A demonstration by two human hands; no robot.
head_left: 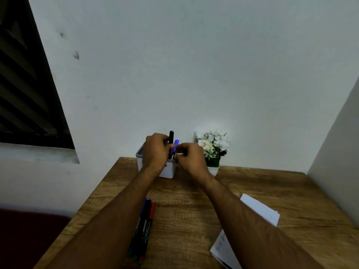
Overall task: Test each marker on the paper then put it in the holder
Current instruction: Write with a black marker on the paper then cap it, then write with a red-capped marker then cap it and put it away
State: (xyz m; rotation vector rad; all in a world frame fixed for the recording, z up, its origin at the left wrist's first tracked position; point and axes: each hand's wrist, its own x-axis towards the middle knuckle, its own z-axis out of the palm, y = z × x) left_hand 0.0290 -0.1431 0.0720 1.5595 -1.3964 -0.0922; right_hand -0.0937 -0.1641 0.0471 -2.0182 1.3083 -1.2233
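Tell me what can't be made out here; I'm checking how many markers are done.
Head view only:
- Inside of the white holder: hidden by the left hand and right hand, so the count is unclear.
- Black marker and blue marker: lower ends covered by fingers.
- Markers on the table: partly under the left forearm.
- Paper: cut by the bottom edge, marks too small.

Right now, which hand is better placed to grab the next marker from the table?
Left, probably. The loose markers lie beside the left forearm, though the left hand grips a black marker at the holder. The right hand is farther across.
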